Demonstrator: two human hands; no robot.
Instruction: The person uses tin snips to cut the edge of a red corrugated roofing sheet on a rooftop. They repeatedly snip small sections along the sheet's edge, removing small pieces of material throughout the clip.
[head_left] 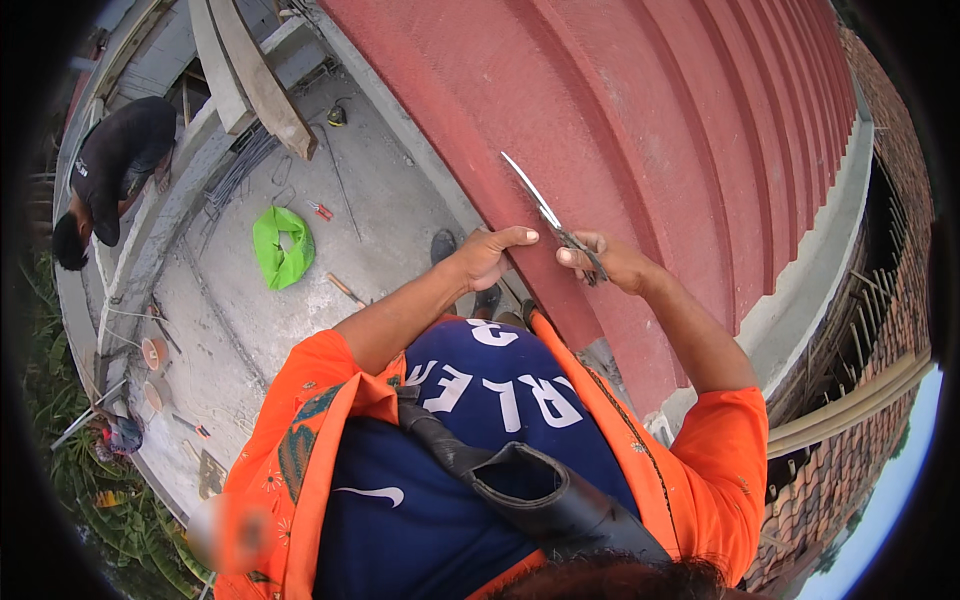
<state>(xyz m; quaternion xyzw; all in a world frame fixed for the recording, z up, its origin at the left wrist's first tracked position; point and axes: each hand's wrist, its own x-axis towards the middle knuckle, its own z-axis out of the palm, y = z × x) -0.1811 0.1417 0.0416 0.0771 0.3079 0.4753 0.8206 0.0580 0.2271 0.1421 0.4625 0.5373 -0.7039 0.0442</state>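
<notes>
My left hand (485, 258) grips the lower edge of a red corrugated roofing sheet (660, 160), thumb on top and fingers curled round the edge. Just to its right, my right hand (610, 260) is closed on the dark handles of long metal shears (535, 191). Their bright blade points up and away from me over the red surface. The ends of my left fingers are partly hidden. A dark boot (444, 247) shows below, near the sheet's edge.
A concrete floor (380, 190) at left holds a green bag (283, 248), red-handled pliers (320, 210) and scattered tools. Timber planks (265, 85) lean above. A co-worker (115, 165) bends at far left. A concrete gutter (840, 235) and tiled roof (880, 150) lie right.
</notes>
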